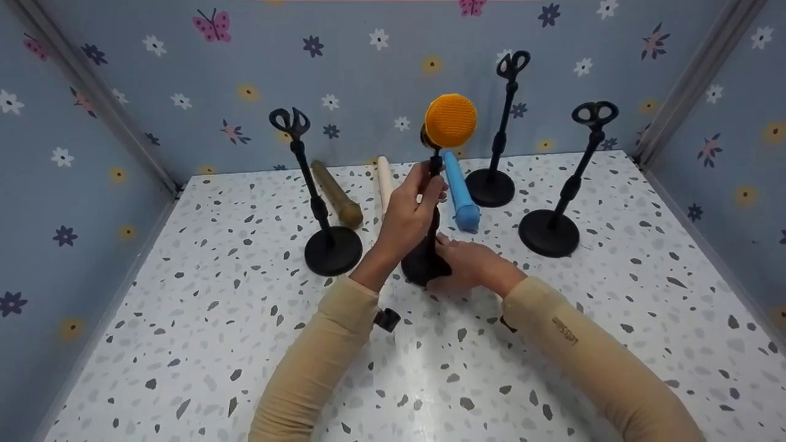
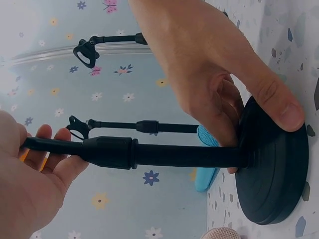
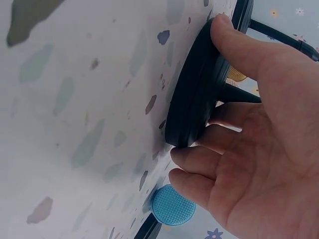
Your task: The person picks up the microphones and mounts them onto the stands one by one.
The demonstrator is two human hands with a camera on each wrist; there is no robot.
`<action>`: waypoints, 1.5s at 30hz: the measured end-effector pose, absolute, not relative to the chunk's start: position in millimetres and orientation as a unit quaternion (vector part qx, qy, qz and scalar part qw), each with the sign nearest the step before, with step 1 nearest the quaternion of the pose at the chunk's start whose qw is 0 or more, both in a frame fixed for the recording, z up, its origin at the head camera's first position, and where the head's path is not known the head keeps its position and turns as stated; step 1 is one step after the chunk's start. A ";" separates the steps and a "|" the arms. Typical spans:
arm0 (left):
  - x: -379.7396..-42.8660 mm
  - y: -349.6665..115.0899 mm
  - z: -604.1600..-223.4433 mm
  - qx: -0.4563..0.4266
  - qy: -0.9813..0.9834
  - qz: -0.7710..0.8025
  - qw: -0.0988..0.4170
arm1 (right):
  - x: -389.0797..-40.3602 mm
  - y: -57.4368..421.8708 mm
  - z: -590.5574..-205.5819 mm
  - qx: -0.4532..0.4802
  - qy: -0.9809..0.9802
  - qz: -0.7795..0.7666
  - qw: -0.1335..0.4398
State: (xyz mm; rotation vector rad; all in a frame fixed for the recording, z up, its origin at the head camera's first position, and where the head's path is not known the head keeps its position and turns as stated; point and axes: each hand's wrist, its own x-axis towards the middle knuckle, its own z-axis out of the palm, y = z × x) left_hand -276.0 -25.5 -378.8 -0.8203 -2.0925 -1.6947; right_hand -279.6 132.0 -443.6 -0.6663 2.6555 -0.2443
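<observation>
An orange microphone (image 1: pixel 451 121) sits in the top of a black microphone stand (image 2: pixel 192 156), its round head facing me. My left hand (image 1: pixel 405 215) holds the upper pole of this stand between thumb and fingers, just below the microphone. Down at the round base (image 2: pixel 274 174), my right hand (image 1: pixel 470 264) grips the rim, its thumb on one side and fingers around the edge in the right wrist view. The stand is nearly upright. Whether the whole base touches the table is hard to tell.
Three other black stands with bare clips surround it: one left (image 1: pixel 331 252), one back right (image 1: pixel 491 187), one right (image 1: pixel 549 233). Brown (image 1: pixel 338 196), cream (image 1: pixel 385 178) and blue (image 1: pixel 460 193) microphones lie behind. Flower-patterned panels (image 1: pixel 245 123) enclose the speckled table (image 1: pixel 215 337).
</observation>
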 end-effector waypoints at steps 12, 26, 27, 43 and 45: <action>-278.9 -29.7 -378.9 -0.295 -0.731 -0.595 0.158 | -276.9 148.7 -443.6 -0.275 0.931 -0.181 0.157; -277.6 -30.0 -380.7 -0.293 -0.734 -0.592 0.159 | -273.2 156.0 -431.6 -0.230 0.824 -0.517 0.017; -277.6 -30.1 -380.3 -0.294 -0.733 -0.592 0.159 | -274.0 154.5 -432.4 -0.227 0.816 -0.531 0.019; -278.2 -32.0 -377.4 -0.316 -0.733 -0.581 0.157 | -283.2 135.4 -443.6 -0.207 0.743 -0.637 -0.011; -278.5 -32.2 -378.5 -0.316 -0.733 -0.581 0.161 | -284.0 133.1 -443.8 -0.211 0.750 -0.626 -0.020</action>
